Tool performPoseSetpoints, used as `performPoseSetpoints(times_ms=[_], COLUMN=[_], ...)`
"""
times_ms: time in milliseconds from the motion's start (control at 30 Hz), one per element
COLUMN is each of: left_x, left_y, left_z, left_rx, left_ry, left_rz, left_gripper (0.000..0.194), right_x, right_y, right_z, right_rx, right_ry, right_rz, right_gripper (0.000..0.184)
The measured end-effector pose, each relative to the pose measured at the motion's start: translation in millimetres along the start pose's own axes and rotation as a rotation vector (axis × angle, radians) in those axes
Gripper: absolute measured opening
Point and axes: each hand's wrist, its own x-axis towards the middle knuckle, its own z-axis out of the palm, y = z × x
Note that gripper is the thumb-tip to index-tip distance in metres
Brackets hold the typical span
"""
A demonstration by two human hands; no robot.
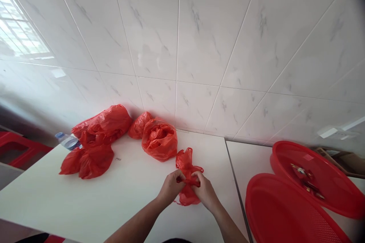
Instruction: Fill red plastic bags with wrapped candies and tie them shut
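A red plastic bag (188, 196) lies on the white table near its front, its gathered neck standing up above my fingers. My left hand (173, 185) pinches the bag's neck from the left. From the right, my right hand (204, 189) grips the same neck, fingertips close to those of the left. The bag's lower part bulges out below both hands, and what it contains is hidden. Just behind stands another red bag (159, 139), open at the top with crumpled red plastic inside.
More red bags (104, 125) lie to the left, with a tied one (88, 162) in front. A plastic bottle (67, 140) lies beside them. Two red baskets (285, 212) sit on the right-hand table, the rear one holding small items. A tiled wall (199, 45) bounds the back.
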Motion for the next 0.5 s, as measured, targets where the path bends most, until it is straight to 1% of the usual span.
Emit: performPoseSetpoints(times_ms=[67,133,233,300,333,400,467,500], left_x=[-2,-3,-5,-6,-6,-6,-7,-8], left_y=[0,0,0,0,0,-3,-10,-15], left_z=[1.2,1.5,1.4,1.1,0.5,-3.0,-10.7,-15.8], left_rx=[0.033,0.071,0.123,0.177,0.210,0.285,0.345,0.362], left_ry=[0.003,0.007,0.014,0.024,0.026,0.011,-0.011,-0.016], left_rz=[0.033,0.074,0.126,0.173,0.207,0.285,0.325,0.315], left_gripper=[0.016,0.017,0.022,0.025,0.026,0.024,0.022,0.021], right_x=[1,1,0,1,2,7,12,14], right_y=[1,1,-1,1,4,13,26,33], right_z=[2,2,-1,-3,-5,-11,-21,-28], right_rx=[-0.053,-0.037,0.020,0.076,0.094,0.094,0.031,-0.009], right_ry=[0.066,0.069,-0.005,-0.049,-0.042,0.037,0.183,0.264], right_rz=[-0.001,-0.010,-0.018,0.010,0.030,0.069,0.097,0.114], right_gripper=[0.010,0.015,0.029,0.032,0.032,0.032,0.029,0.028])
